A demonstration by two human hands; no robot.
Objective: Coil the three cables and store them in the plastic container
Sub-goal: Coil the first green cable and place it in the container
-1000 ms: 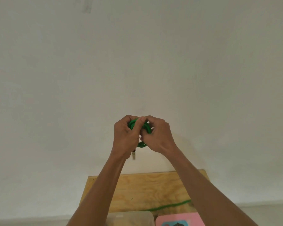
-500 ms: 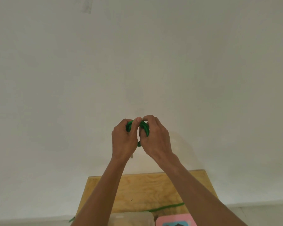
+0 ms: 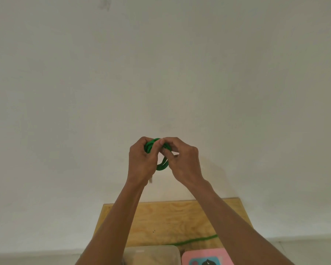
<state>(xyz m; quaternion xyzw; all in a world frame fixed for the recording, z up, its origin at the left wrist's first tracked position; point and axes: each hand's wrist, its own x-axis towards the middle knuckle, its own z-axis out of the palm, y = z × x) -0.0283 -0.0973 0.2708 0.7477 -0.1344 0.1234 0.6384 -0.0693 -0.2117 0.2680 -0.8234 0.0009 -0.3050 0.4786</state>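
Raised in front of the white wall, my left hand (image 3: 141, 161) and my right hand (image 3: 182, 161) both grip a small coil of green cable (image 3: 161, 166). Its loops show between the fingers and hang a little below them. A silver plug end (image 3: 151, 180) peeks out under my left wrist. The cable's loose tail (image 3: 197, 240) lies across the wooden table far below. The clear plastic container (image 3: 153, 254) sits at the bottom edge, partly behind my left forearm. The other cables are out of sight.
A small plywood table (image 3: 172, 217) stands against the wall (image 3: 161, 73). A pink item (image 3: 204, 257) with a blue picture lies to the right of the container at the table's near edge.
Both hands stay together on the coil and have shifted slightly; my right fingers have turned around the loops. The tail on the table has slid a little to the right.
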